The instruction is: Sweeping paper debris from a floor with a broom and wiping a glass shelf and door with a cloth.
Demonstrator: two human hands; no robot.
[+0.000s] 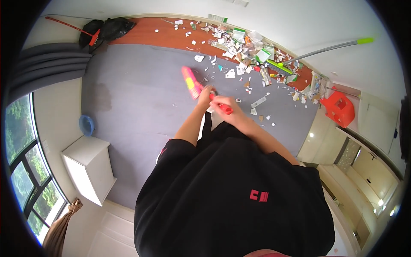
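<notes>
In front of me is a broom with a pink-and-yellow head (pixel 190 83), blurred, just off the grey floor mat (pixel 135 90) or touching it; I cannot tell which. My left hand (pixel 206 94) grips its red handle close to the head. Nearer my body, my right hand (pixel 228 112) is closed around the top of the same handle (pixel 225 108). Torn paper scraps (pixel 230 74) lie on the mat beyond and to the right of both hands. A dense heap of paper, plastic and packaging litter (pixel 239 48) runs along the far wall.
A second broom with a green head (pixel 279 66) leans on the wall amid the litter. At far left are black bags (pixel 112 29) and a red-handled tool (pixel 93 38). A red plastic container (pixel 338 106) is at right; a blue basin (pixel 86 125) and white cabinet (pixel 88 167) stand left.
</notes>
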